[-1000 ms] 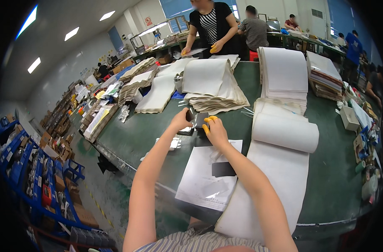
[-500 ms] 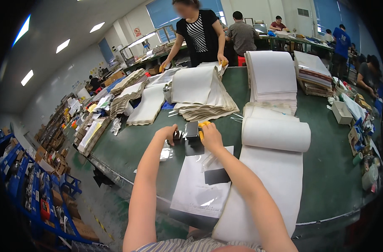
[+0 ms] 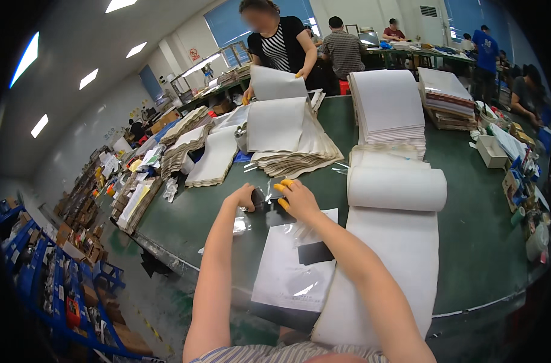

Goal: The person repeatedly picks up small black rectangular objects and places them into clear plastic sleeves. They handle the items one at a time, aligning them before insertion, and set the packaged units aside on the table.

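My left hand [image 3: 244, 197] is closed at the edge of a small stack of dark rectangular pieces [image 3: 259, 198]. Opposite it, my right hand [image 3: 299, 201], with yellow covers on its fingertips, grips a small grey rectangular piece [image 3: 274, 189]. Shiny clear film shows between the two hands. Below them lies a white printed sheet [image 3: 278, 260], partly under clear plastic. A loose black rectangle [image 3: 315, 253] rests on that sheet beside my right forearm. Another clear film piece [image 3: 241, 225] lies under my left wrist.
Right of my arm a long white sheet stack [image 3: 402, 260] is rolled back at its far end [image 3: 396, 189]. Thick paper stacks [image 3: 387, 106] stand beyond. Across the green table [image 3: 469, 242] a person [image 3: 281, 48] lifts a sheet. Boxes and small supplies [image 3: 492, 151] line the right edge.
The grey piece in my right hand has tilted and lowered toward the left hand's pieces, and my right fingers have spread slightly. The person opposite has raised a white sheet.
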